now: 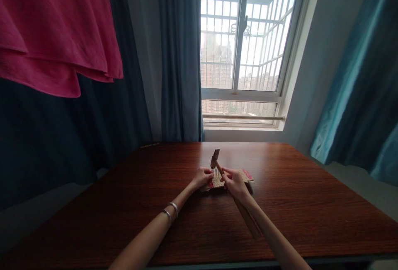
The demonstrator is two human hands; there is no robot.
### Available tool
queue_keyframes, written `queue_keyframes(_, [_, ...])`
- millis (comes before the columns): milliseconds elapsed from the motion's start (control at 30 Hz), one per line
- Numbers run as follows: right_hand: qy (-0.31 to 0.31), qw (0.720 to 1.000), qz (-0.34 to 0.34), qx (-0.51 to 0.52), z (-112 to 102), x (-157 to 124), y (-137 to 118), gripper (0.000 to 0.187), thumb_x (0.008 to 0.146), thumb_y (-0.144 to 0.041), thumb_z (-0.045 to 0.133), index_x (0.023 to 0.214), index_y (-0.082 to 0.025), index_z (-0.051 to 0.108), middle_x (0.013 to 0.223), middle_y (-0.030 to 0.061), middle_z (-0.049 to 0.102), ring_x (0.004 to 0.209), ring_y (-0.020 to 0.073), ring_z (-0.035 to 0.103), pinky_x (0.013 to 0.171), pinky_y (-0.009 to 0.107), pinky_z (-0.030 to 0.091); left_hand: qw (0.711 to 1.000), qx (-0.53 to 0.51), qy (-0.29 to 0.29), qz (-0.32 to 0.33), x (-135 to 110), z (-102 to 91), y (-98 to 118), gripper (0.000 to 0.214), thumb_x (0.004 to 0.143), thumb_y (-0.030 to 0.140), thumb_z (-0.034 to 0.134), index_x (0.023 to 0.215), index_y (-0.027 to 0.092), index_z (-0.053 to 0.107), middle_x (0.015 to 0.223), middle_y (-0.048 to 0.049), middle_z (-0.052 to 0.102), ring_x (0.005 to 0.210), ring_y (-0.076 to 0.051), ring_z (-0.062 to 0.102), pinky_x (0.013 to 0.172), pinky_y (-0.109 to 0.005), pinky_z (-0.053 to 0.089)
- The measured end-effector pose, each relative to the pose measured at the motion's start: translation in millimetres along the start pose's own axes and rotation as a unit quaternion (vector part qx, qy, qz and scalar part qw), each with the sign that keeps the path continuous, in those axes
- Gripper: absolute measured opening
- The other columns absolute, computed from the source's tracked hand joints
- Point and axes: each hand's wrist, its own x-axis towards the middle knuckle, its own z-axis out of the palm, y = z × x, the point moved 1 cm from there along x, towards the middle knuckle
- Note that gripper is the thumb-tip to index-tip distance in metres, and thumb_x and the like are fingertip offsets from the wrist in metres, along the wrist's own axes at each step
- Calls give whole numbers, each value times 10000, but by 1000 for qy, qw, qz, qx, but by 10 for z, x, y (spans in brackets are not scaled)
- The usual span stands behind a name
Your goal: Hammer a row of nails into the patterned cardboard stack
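Observation:
My right hand [235, 185] is wrapped round the handle of a hammer [248, 220], whose handle runs back along my forearm. The hammer's head [215, 158] is up, just above several thin nails [217, 172] standing in a row. They stand upright in a flat, cardboard-like piece [221, 182] with dark dots and pink-red ends, lying on the table. At the left end of the row, my left hand [202, 177] is closed, thumb and finger pinched on what looks like a nail. The fingers partly hide it. Part of the flat piece is behind my right hand.
The brown wooden table [174, 220] spreads around my hands, its far edge near the window [242, 54]. Blue curtains [180, 54] hang behind it and at the right. A pink cloth [56, 30] hangs at upper left.

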Motion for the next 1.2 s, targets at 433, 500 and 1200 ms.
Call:
queue_keyframes(433, [-6, 1000, -6, -6, -30, 27, 0, 512, 771, -329, 465, 1232, -112, 514, 669, 33, 612, 387, 67, 437, 276, 162, 333, 1000, -16, -5, 21, 23, -5, -89, 199, 676, 287, 591, 676, 103, 669, 639, -42, 653, 583, -138, 562, 516, -215, 383])
queue_keyframes(500, [-13, 1000, -4, -14, -25, 25, -14, 495, 767, -317, 466, 1210, -109, 538, 650, 31, 607, 380, 66, 436, 278, 158, 326, 999, -21, -8, 28, 28, -3, -103, 195, 677, 280, 591, 684, 102, 670, 647, -45, 656, 588, -139, 567, 522, -216, 389])
queue_keyframes(1200, [-12, 999, -27, -31, 2, 38, -49, 456, 783, -295, 452, 1194, -126, 555, 669, 30, 613, 376, 55, 426, 294, 148, 304, 1000, -6, -12, 12, 19, -22, -29, 203, 664, 293, 613, 631, 100, 665, 595, -25, 628, 552, -120, 528, 511, -210, 359])
